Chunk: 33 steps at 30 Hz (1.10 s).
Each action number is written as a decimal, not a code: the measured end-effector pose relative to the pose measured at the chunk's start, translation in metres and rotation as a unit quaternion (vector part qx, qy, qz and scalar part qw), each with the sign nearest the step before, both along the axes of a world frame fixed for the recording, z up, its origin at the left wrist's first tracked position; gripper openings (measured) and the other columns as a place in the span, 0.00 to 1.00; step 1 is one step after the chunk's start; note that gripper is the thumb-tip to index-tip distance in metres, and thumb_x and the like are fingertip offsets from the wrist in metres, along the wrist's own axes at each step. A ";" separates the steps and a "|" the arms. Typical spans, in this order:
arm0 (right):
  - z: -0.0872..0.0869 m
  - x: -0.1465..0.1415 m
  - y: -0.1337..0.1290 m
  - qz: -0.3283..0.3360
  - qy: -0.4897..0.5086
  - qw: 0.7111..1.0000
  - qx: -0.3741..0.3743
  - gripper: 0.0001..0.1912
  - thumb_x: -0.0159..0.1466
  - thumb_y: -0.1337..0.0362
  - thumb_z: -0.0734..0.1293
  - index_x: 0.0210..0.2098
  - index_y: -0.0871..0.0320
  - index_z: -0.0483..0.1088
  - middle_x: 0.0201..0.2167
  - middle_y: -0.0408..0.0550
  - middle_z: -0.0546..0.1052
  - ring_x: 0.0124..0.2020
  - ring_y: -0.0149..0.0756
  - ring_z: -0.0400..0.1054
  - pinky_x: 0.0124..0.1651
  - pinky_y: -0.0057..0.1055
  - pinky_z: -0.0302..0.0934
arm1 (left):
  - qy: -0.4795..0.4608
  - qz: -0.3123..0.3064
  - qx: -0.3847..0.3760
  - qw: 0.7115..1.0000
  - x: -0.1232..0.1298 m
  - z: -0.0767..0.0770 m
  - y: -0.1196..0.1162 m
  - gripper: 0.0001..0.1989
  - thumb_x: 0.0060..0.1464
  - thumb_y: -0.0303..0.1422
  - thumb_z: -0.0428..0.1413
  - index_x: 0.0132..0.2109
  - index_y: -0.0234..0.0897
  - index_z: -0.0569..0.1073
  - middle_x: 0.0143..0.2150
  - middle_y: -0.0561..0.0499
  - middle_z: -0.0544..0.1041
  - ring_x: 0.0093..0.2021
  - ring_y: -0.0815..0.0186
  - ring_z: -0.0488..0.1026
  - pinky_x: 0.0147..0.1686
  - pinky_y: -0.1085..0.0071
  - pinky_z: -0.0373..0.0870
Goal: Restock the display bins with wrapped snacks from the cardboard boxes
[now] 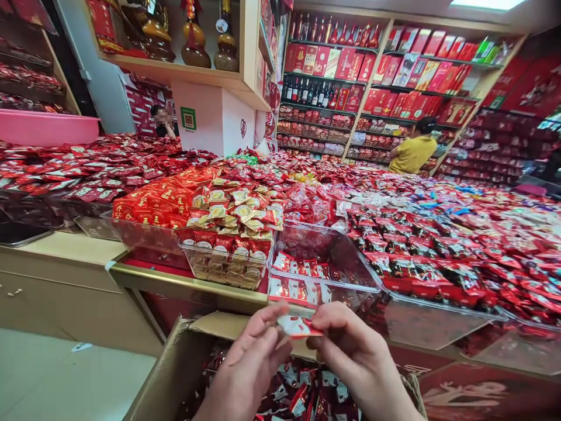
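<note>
Over a cardboard box (160, 374), my right hand (357, 351) pinches the red end of a small red-and-white wrapped candy (295, 326) between thumb and fingers. At the candy's other end is my left hand (252, 356), its fingers curled and slightly blurred, closed about the wrapper's left edge. Many loose wrapped candies (302, 397) lie inside the box below both hands. Just beyond them stands a clear plastic bin (324, 240), where a low layer of similar red-and-white candies (302, 269) lies in rows.
Left of that bin, another holds stacked durian candies (232, 240) beside red packets (153, 202). Heaped dark red candies (407, 257) fill the bins at right. A pink tub (48, 127) stands far left. A person in a yellow top (412, 153) is near the back shelves.
</note>
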State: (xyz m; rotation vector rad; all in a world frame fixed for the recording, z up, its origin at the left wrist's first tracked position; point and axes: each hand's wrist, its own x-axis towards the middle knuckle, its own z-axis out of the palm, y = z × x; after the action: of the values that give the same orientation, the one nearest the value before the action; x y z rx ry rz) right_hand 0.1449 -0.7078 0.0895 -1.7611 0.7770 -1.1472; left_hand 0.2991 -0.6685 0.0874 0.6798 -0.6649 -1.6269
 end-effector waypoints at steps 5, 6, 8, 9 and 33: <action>-0.013 -0.005 0.012 0.011 0.100 0.977 -0.189 0.16 0.56 0.78 0.57 0.36 0.53 0.65 0.38 0.46 0.66 0.39 0.30 0.63 0.39 0.25 0.60 | -0.003 -0.029 0.016 0.999 -0.001 0.003 0.003 0.17 0.50 0.29 0.52 0.49 0.39 0.63 0.46 0.45 0.72 0.43 0.61 0.70 0.42 0.67 0.66; -0.015 -0.005 0.014 0.003 0.093 0.981 -0.168 0.14 0.56 0.77 0.57 0.36 0.53 0.65 0.38 0.46 0.66 0.40 0.31 0.63 0.40 0.25 0.60 | -0.021 -0.028 0.000 0.999 -0.002 0.000 0.003 0.20 0.49 0.27 0.53 0.51 0.40 0.61 0.46 0.45 0.72 0.43 0.61 0.70 0.41 0.68 0.66; -0.017 -0.004 0.017 -0.019 0.054 0.996 -0.073 0.10 0.58 0.73 0.57 0.35 0.53 0.63 0.38 0.46 0.66 0.41 0.31 0.62 0.40 0.27 0.60 | -0.049 -0.025 -0.037 0.998 -0.003 -0.005 0.003 0.23 0.49 0.26 0.53 0.53 0.41 0.58 0.48 0.45 0.70 0.46 0.61 0.69 0.43 0.67 0.65; -0.018 -0.003 0.018 -0.022 0.028 0.999 -0.009 0.07 0.58 0.71 0.59 0.35 0.54 0.62 0.37 0.46 0.66 0.39 0.31 0.63 0.39 0.27 0.60 | -0.061 -0.027 -0.051 0.996 -0.003 -0.008 0.003 0.23 0.50 0.26 0.52 0.53 0.42 0.57 0.49 0.45 0.70 0.48 0.60 0.67 0.45 0.66 0.64; 0.053 0.028 -0.163 -0.172 0.308 0.866 0.354 0.09 0.57 0.79 0.59 0.24 0.62 0.59 0.20 0.37 0.64 0.19 0.19 0.60 0.26 0.21 0.62 | -0.732 0.183 -0.191 0.628 0.146 -0.079 -0.050 0.15 0.50 0.41 0.47 0.40 0.40 0.72 0.39 0.52 0.77 0.39 0.65 0.73 0.38 0.76 0.70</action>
State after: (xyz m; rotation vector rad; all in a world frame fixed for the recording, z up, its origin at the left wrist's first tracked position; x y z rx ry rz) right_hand 0.1729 -0.8707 0.1430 -1.3522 1.7020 -0.3596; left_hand 0.4453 -0.7181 0.0083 1.6481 -1.7910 -0.1631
